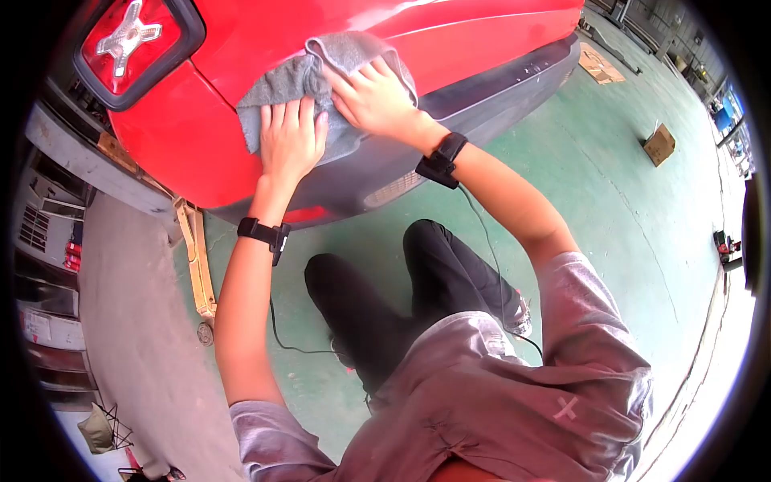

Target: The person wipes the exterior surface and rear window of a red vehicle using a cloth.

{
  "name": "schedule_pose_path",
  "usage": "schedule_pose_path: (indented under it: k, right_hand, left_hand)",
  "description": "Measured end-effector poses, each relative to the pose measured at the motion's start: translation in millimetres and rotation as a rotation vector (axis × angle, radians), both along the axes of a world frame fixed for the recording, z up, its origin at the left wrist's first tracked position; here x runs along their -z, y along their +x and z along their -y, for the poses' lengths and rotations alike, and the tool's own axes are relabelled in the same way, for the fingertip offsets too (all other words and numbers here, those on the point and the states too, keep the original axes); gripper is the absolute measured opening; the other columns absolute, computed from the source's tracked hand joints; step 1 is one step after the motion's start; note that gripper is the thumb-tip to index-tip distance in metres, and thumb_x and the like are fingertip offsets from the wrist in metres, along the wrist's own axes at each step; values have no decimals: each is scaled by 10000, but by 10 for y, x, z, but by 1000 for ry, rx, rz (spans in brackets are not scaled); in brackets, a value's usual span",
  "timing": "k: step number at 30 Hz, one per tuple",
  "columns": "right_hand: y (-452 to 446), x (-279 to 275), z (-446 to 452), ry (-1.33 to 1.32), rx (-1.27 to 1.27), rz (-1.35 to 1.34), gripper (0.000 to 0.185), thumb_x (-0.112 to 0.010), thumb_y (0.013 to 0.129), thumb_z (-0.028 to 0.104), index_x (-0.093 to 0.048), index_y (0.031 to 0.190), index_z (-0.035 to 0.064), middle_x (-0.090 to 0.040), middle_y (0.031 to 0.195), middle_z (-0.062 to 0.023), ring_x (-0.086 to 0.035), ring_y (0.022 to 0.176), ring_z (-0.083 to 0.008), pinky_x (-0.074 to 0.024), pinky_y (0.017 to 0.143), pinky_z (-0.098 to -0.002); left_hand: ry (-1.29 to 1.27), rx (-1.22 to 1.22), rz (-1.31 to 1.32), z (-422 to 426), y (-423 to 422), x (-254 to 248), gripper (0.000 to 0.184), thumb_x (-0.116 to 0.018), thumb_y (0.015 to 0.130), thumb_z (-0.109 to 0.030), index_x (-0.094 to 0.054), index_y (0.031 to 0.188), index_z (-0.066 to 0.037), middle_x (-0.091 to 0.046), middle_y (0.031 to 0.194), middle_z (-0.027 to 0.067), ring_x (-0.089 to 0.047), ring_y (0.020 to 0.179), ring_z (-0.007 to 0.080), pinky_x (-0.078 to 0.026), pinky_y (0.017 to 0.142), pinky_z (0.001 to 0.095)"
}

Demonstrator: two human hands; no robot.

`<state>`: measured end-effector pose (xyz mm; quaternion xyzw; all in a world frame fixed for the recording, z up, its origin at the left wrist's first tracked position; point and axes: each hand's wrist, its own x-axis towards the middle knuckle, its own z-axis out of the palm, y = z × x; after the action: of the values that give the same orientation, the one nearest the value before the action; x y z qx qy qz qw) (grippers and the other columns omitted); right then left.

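A grey cloth (353,52) lies bunched and folded against the red rear body panel (265,40) of a car, just above its dark bumper (498,88). My left hand (291,140) rests flat on the cloth's lower left part, fingers stretched out. Higher and to the right, my right hand (377,100) presses on the cloth with its fingers spread, near a raised fold. Each wrist wears a black strap with a small device, and a thin cable runs from each. The cloth hides the panel beneath it.
A tail light (128,36) is at upper left. Below the car's left side stands a yellow metal lift arm (195,249). On the green floor are a cardboard box (659,145) and a flat cardboard piece (600,64). My bent knees are close under the bumper.
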<state>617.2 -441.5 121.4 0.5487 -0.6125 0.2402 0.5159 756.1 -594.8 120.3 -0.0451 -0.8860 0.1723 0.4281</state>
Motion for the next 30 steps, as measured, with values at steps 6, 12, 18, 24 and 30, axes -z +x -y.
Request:
schedule_pose_path:
  k: [6,12,18,24,30]
  right_hand:
    - [474,617,-522,64,-19,205,507,-701,829,129,-587,1319,66,-470,1505,-215,-606,1133,-373,-434,1016,-512]
    - [847,761,-1135,-180,-110,282,726,-729,760,47,-462,1433,-7,-279,1544,-388,-376,1358,-554,-299,1105,-623]
    - [703,958,-821,-91,-51,320,667,-754,861,158,-448,1432,-2,-323,1520,-373,-447,1330,-487,-394,1017,-511]
    - [320,1222,-375,69,80,341,476,-657,914,201,-585,1365,66,-489,1416,-197,-518,1221,-368,-412,1034,-475]
    - [226,1198,-507,101,56,270,428,-714,870,240,-670,1288,159,-559,1320,-154,-559,1186,-329,-452,1019,-442]
  left_hand:
    - [94,189,53,-462,542,460,368,-627,854,-106,-601,1203,7,-572,1343,196,-521,1288,404,-410,1083,556]
    - [166,332,-97,-902,1414,536,573,-614,855,-62,-485,1394,84,-539,1376,311,-549,1235,523,-401,1078,644]
    - [367,148,7,-719,1308,772,648,-593,855,-60,-385,1437,134,-437,1456,347,-457,1317,541,-361,1118,609]
    - [642,-105,61,-300,777,1243,655,-599,901,-110,-348,1459,126,-483,1244,274,-495,1153,443,-439,999,540]
    - [544,-122,27,-235,738,1323,607,-601,902,-133,-419,1447,58,-520,1178,225,-522,1110,415,-460,980,500]
